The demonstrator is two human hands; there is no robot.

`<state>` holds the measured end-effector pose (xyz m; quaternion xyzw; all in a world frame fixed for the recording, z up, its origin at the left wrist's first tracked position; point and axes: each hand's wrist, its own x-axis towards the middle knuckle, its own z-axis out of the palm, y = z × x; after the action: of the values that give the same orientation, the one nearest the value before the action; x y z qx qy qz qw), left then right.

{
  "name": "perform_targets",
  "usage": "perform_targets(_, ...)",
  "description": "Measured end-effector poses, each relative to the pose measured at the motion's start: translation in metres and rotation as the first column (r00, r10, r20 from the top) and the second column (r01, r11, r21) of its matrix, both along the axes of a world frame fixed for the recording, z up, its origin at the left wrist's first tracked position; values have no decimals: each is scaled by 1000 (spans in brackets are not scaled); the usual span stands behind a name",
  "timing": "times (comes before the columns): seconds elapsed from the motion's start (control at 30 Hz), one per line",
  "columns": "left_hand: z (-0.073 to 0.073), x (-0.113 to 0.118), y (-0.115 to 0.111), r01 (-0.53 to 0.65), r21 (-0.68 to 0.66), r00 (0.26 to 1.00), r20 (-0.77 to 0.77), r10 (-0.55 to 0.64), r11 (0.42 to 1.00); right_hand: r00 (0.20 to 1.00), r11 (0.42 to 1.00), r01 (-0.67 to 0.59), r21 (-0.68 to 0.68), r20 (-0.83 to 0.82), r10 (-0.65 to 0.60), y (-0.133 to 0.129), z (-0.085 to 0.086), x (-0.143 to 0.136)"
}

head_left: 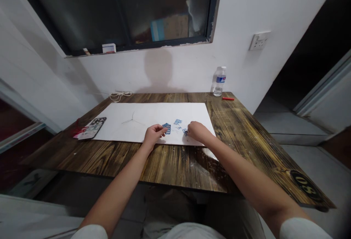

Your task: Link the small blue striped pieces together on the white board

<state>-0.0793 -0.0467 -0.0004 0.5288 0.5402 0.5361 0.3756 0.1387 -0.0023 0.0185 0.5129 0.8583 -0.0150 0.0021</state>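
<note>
My left hand is closed, thumb and fingers pinching a small fanned stack of blue-and-white striped cards above the white sheet. To its right, my right hand has its fingers curled together at another small blue-and-white card, which juts out at the fingertips. How much of that card is gripped is partly hidden by the hand. Between and beyond the hands lie a few more blue-and-white cards on the white sheet. Thin dark lines are on the sheet's left half.
A dark wooden table stands against the wall. On it are a patterned phone-like slab at left, a coiled white cord, a water bottle and a red pen-like stick. A small box sits on the window ledge.
</note>
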Motion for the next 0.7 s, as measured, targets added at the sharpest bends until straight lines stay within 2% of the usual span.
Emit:
perform_targets(0.27,-1,-1,0,0,-1,1000,-6,0,1000,997,999,33,2,-64,-32,-1,15,9)
perform_targets(0.37,0,0,-1,-4,-3,1000,3,4,1000,992,996,34,80,-126,-23,1,17,12)
perform_targets(0.43,1,1,-2,-2,2,1000,2,2,1000,972,988,27,151,-237,10,1,18,12)
perform_targets(0.5,2,1,-2,1,6,1000,0,-1,1000,911,989,6,149,-408,56,1,18,9)
perform_targets(0.53,2,1,-2,2,6,1000,-2,-2,1000,862,994,-14,106,-503,66,0,17,7)
perform_targets(0.63,2,2,-2,0,-2,1000,-1,0,1000,669,984,-140,-109,-743,13,-4,12,-5)
perform_targets(0.7,2,2,-2,5,-3,1000,4,-5,1000,545,938,-246,-246,-835,-76,-7,5,-15)
